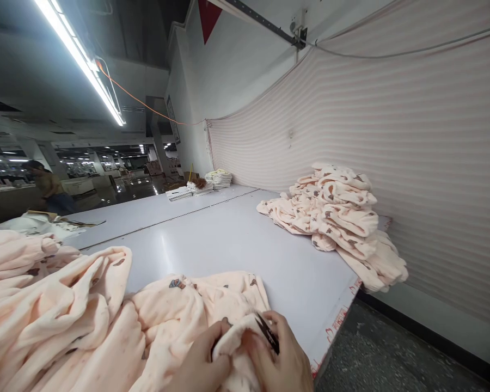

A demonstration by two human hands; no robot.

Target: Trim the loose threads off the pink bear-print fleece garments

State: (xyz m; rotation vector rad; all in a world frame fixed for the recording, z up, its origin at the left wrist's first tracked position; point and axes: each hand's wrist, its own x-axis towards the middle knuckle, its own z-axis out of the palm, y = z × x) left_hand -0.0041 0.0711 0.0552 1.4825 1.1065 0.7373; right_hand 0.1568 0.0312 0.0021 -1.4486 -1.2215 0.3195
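A pale pink fleece garment [169, 305] with small printed figures lies bunched at the near edge of the table. My left hand [206, 356] is closed, pinching a fold of this cloth between thumb and fingers. Close beside it, my right hand [288, 351] grips black thread snips [268, 332], their pointed blades angled up and to the left over the fold. Some fingers of the right hand are hidden behind the cloth. More of the same pink fleece [57, 310] is heaped to the left of my hands.
Pink fleece pieces stand in a pile [338, 212] at the table's right edge, partly overhanging. Stacked papers or cloths [218, 179] lie at the far end of the grey tabletop [228, 234]. White material [36, 224] sits far left. A person [51, 188] is in the background left.
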